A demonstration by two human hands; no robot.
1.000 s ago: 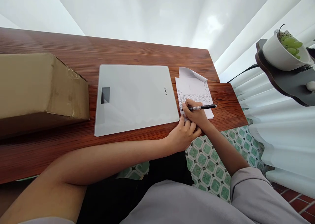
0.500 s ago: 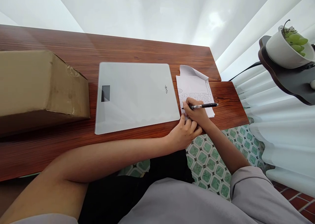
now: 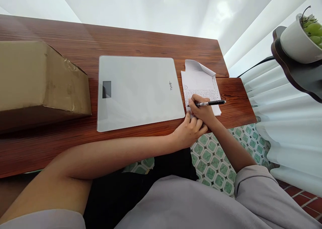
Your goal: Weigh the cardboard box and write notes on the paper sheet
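R hand has its grip closed round a black-and-clear pen, pinched low w/ thumb and forefinger, the shaft lying back over the hand so its far end points off to the right. Held that near the writing end, it prob. gives fine control, which would suit the small, tight rows of characters on the paper. The writing end is down at the paper's L edge, nr the close end of those rows.

L hand lies just below, fingers partly curled, forefinger reaching the paper's near L corner; can't tell whether its grip pinches the sheet or only presses it. Either way it's likely there as an anchor, so the stack doesn't skid (the far end of the top sheet curls up loose, w/ nothing on it).

Paper sits on the worktop toward its R end, just beside a big white panel w/ a dark window (looks like a scale). The panel takes up the middle, which may be why the paper is off to the R and the L arm reaches across. Cardboard box stands L of the panel; at far R a dark shelf carries a white bowl of green fruit.
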